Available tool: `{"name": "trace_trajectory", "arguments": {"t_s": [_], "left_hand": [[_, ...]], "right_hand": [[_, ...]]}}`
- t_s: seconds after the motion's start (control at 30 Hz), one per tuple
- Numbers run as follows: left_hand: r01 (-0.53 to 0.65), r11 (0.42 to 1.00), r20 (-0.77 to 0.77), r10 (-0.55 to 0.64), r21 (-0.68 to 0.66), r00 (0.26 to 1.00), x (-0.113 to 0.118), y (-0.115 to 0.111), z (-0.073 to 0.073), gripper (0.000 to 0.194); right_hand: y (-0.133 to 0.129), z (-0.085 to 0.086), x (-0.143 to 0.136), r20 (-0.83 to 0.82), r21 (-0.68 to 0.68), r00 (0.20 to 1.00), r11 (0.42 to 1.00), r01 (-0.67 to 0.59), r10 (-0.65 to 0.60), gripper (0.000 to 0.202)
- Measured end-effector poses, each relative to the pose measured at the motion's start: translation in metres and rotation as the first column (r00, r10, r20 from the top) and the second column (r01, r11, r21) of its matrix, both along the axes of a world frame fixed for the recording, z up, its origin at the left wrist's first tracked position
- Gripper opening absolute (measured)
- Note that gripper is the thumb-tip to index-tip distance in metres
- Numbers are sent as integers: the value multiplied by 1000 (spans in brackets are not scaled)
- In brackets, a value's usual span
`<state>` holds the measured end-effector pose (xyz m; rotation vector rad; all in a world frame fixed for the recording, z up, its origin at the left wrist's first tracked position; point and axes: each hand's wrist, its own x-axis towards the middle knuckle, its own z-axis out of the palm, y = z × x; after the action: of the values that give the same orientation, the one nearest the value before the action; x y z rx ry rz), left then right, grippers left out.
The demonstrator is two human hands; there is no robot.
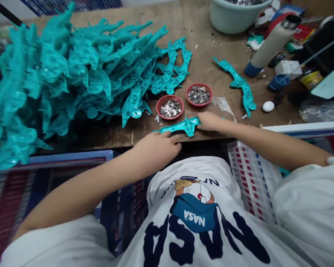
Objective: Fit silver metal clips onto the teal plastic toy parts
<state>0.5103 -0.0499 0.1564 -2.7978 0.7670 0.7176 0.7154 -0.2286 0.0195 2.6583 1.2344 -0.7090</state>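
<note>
A long teal plastic part (180,126) lies along the front edge of the wooden table. My left hand (160,147) holds its left end, the fingers bent over it. At the part's right end is my right hand (208,121), closed on it, with its fingertips partly hidden. A thin dark sliver shows by those fingers, too small to name. Just behind the part stand two red baskets, the left one (170,107) and the right one (199,95), both filled with small shiny metal pieces.
A big heap of teal parts (80,63) covers the table's left side. One more teal part (239,83) lies at right, near a bottle (272,46). A pale basin (233,16) stands at the back. Below the table edge are a white crate (250,174) and a blue crate (72,157).
</note>
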Motion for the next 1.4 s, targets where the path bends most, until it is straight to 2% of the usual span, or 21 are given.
{"name": "trace_trajectory", "arguments": {"t_s": [0.07, 0.17, 0.23, 0.27, 0.33, 0.4, 0.5, 0.57, 0.6, 0.67, 0.73, 0.8, 0.87, 0.93, 1.03, 1.13, 1.2, 1.27, 1.4], "left_hand": [[-21, 1000, -27, 20, -19, 999, 26, -8, -29, 55], [-96, 995, -82, 97, 21, 992, 57, -1, -82, 69], [-118, 992, -134, 121, 35, 983, 69, 11, -106, 75], [-115, 993, -156, 117, 19, 981, 73, 17, -113, 75], [-104, 994, -179, 98, -28, 979, 78, 27, -116, 71], [-97, 994, -193, 85, -54, 978, 80, 33, -111, 68], [-109, 993, -230, 95, -49, 969, 78, 33, -104, 76], [-107, 991, -203, 89, -77, 975, 76, 31, -102, 77], [-92, 990, -164, 73, -108, 984, 75, 30, -101, 70], [-41, 982, -55, 32, -186, 998, 77, 29, -100, 47], [-24, 963, 70, 44, -267, 997, 84, 30, -100, 36], [-69, 933, 183, 141, -354, 973, 95, 35, -105, 38], [-154, 889, 256, 284, -431, 924, 108, 46, -117, 41], [-253, 848, 253, 401, -466, 880, 120, 62, -136, 45], [-385, 804, 173, 503, -454, 847, 132, 85, -163, 50], [-489, 775, 84, 562, -400, 823, 136, 97, -174, 50], [-538, 752, 36, 593, -380, 804, 137, 98, -169, 51], [-574, 732, -10, 614, -366, 789, 136, 95, -157, 52], [-639, 723, -32, 655, -264, 755, 133, 82, -129, 42]], "right_hand": [[2, 1, 2, -1, -11, 1000, 1000, -24, 24, 48], [2, 19, 24, 32, 21, 999, 1000, -18, 18, 45], [6, 27, 48, 88, 87, 995, 995, 40, -48, 37], [8, 27, 62, 113, 121, 989, 990, 79, -93, 37], [13, 19, 85, 118, 162, 977, 974, 157, -177, 37], [14, 2, 101, 62, 192, 973, 960, 205, -221, 35], [9, -20, 112, -9, 273, 975, 937, 217, -223, 36], [5, -25, 113, -23, 299, 976, 930, 215, -218, 35], [4, -24, 113, -20, 303, 975, 928, 217, -221, 33], [3, -19, 113, 8, 318, 971, 921, 224, -239, 30], [4, -13, 113, 66, 357, 954, 900, 250, -291, 29], [5, -8, 113, 118, 416, 932, 869, 268, -343, 30], [6, -4, 114, 145, 465, 921, 847, 259, -361, 29], [6, 6, 112, 164, 483, 922, 843, 235, -351, 26], [2, 36, 95, 193, 492, 934, 853, 175, -302, 26], [-8, 64, 60, 153, 478, 982, 878, 26, -112, 27], [-15, 69, 38, 75, 411, 997, 911, -34, 4, 31], [-23, 62, 26, 23, 307, 999, 951, -36, 30, 33], [-34, 36, 38, -7, 111, 996, 990, -83, 85, 27]]}}
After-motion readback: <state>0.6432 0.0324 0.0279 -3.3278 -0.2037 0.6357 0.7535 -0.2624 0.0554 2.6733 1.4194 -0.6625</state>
